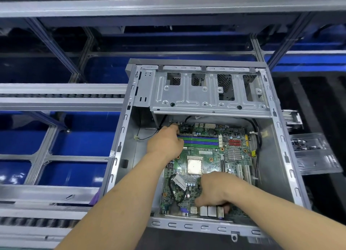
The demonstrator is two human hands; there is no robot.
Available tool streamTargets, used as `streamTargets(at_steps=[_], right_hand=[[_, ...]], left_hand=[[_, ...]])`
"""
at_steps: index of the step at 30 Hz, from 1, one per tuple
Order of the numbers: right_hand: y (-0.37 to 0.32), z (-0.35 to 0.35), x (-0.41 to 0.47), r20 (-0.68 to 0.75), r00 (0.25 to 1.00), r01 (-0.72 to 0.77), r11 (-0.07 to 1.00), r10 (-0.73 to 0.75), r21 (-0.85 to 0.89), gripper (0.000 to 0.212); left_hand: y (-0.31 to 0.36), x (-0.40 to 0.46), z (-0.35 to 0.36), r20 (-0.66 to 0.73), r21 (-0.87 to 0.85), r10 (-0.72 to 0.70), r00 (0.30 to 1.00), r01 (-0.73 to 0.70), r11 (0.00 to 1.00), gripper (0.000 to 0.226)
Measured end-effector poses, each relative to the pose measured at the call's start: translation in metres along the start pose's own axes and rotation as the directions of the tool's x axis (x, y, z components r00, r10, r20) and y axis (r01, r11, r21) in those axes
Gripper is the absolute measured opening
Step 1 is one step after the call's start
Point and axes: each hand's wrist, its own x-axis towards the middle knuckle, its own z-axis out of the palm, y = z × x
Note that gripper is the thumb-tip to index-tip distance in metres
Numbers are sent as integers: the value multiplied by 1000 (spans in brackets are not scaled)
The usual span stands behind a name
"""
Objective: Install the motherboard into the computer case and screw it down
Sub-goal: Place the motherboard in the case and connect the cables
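The motherboard (204,165) lies flat inside the open computer case (280,156), its long axis running away from me, with the rear port blocks at the near edge and the memory slots (200,141) lying crosswise toward the far end. I count four of those slots, green and blue by turns. My left hand (164,142) reaches in over the board's far left corner, knuckles up, fingers curled down onto the edge by the slots. My right hand (215,190) sits at the near edge, fingers curled over the silver port blocks (210,210), gripping them. One bag of screws (309,144) lies outside the case, to the right.
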Motion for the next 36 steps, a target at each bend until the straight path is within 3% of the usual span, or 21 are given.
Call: streamTargets(at_steps=[4,17,23,27,33,36], right_hand=[[0,1,0,54,998,-35,993,29,113,52],[-3,3,4,-88,996,0,999,-4,-51,46],[-1,3,4,39,999,26,999,-25,-35,45],[-1,4,3,43,999,11,1000,-12,29,44],[-5,2,9,82,997,5,995,4,-101,46],[-3,1,7,87,996,-20,999,23,-43,48]], left_hand=[[0,1,0,-7,5,4,1000,-4,1000,34],[0,2,2,-4,-37,13,1000,-13,999,37],[0,3,0,-7,-85,16,1000,-16,996,27],[1,2,1,7,-76,-1,1000,2,997,35],[2,2,1,22,-158,14,1000,-11,987,34],[1,3,2,35,-123,5,999,-1,992,37]])
